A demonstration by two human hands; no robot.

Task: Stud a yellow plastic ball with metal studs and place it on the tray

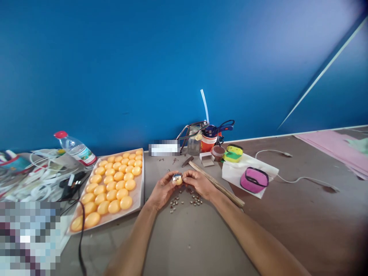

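Note:
Between my hands is a small shiny ball point(177, 179), mirror-like on top and golden below. The fingers of my left hand point(162, 191) are wrapped round its left side. My right hand point(199, 184) is closed in a pinch at the ball's right side; whatever lies between those fingertips is too small to make out. Several tiny shiny metal pieces point(196, 200) lie scattered on the grey mat point(178, 237) under my hands. A hammer point(220, 185) with a wooden handle rests just beyond and beside my right hand.
To the left stands a white tray point(143, 180) of yellow-orange domes. A water bottle point(79, 150) leans behind it, near tangled white tubing point(40, 180). At the back are a glass jar point(194, 145), a red tool cup point(208, 144) and a small white box point(207, 159). A pink mesh item point(254, 180) lies right.

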